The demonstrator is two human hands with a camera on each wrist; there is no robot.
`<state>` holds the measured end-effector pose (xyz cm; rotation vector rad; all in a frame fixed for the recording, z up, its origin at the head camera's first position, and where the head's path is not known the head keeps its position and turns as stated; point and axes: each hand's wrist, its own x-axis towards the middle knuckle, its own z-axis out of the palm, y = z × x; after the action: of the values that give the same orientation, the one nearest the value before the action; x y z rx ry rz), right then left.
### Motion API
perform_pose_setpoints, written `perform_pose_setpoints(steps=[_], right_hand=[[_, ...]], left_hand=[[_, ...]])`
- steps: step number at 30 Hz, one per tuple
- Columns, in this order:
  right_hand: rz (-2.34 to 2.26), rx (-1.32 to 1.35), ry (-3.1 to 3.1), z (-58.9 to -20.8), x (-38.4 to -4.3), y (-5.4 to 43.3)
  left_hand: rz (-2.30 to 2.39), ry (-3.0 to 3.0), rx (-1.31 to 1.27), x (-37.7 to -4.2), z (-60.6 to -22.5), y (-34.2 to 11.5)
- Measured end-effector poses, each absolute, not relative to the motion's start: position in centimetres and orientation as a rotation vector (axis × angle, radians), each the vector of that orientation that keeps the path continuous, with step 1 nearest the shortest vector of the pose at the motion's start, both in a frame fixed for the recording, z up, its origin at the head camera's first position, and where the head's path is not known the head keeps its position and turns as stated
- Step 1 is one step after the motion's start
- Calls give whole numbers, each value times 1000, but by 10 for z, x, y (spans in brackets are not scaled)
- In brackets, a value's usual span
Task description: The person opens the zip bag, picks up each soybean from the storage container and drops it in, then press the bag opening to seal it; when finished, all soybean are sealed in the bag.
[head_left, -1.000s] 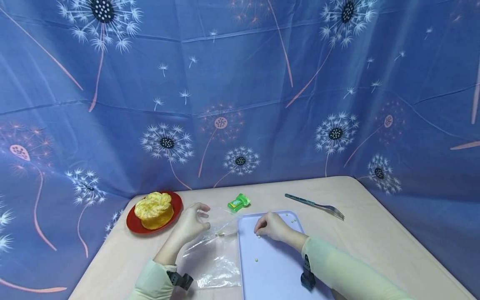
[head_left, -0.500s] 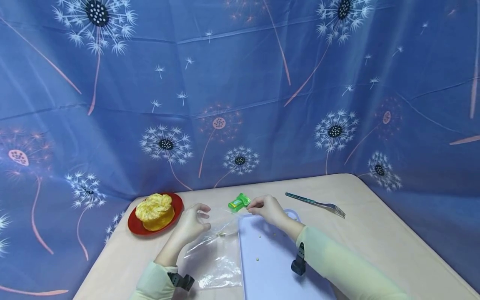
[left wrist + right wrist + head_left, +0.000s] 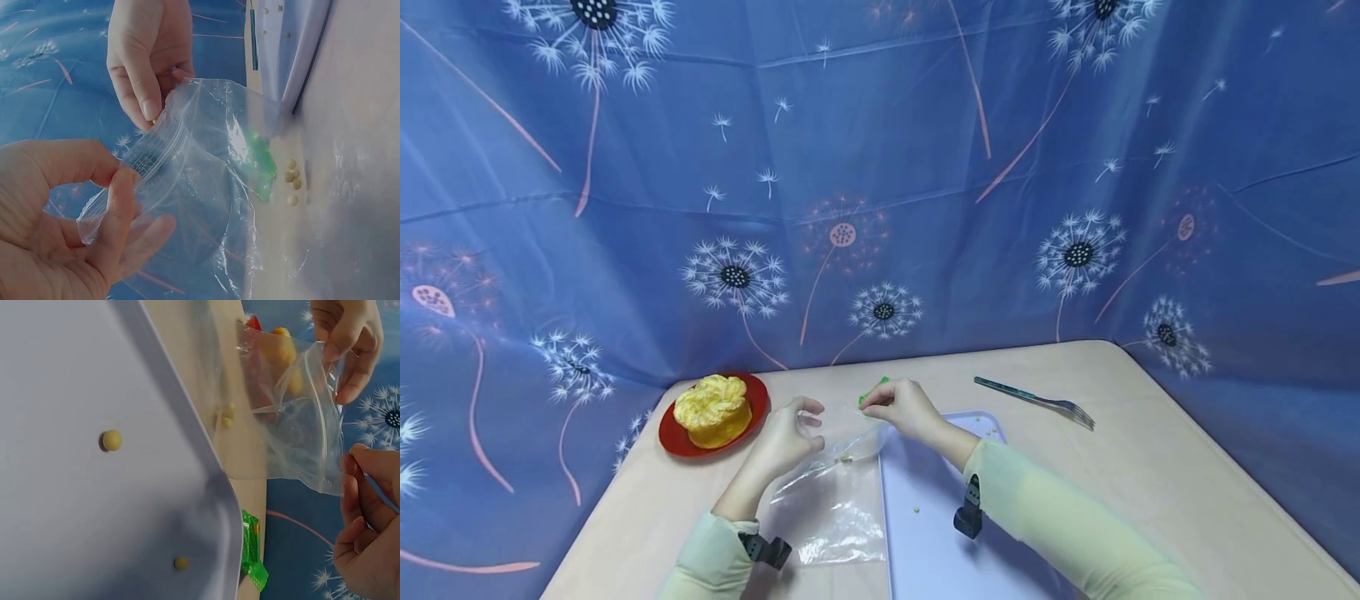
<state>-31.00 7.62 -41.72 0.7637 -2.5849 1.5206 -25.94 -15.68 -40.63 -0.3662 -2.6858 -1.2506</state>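
Observation:
My left hand (image 3: 786, 442) pinches the mouth of a clear zip bag (image 3: 206, 181) between thumb and fingers, so the bag hangs with its zip edge up. Several soybeans (image 3: 292, 177) lie in its lower part. Close to that opening, my right hand (image 3: 910, 410) pinches a small soybean (image 3: 355, 450) between thumb and forefinger. Beneath my right forearm is a pale lilac tray (image 3: 955, 542). Loose soybeans (image 3: 112, 440) sit spread on it, with several more near its far right corner.
Behind my right hand, partly hidden, lies a green wrapped packet (image 3: 251, 544). A red plate (image 3: 672, 437) with a yellow bread or cake (image 3: 711, 408) stands at the left. To the right rests a fork (image 3: 1037, 400). A blue dandelion-print curtain (image 3: 880, 167) borders the table's back.
My right hand has travelled from over the tray, up and left, to the bag's mouth, now covering part of the green packet. My left hand keeps its grip on the bag.

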Motion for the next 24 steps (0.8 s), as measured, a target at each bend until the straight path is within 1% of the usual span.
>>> perform_pose_setpoints(steps=[10, 17, 24], right_hand=[[1505, 723, -2614, -417, -312, 75], [1520, 608, -2648, -421, -314, 102], [1436, 651, -2763, -443, -311, 134]], left_hand=[[-1253, -2674, -383, -261, -407, -157], [-1258, -2710, -385, -263, -403, -158], [-1272, -2713, -375, -263, -404, -158]])
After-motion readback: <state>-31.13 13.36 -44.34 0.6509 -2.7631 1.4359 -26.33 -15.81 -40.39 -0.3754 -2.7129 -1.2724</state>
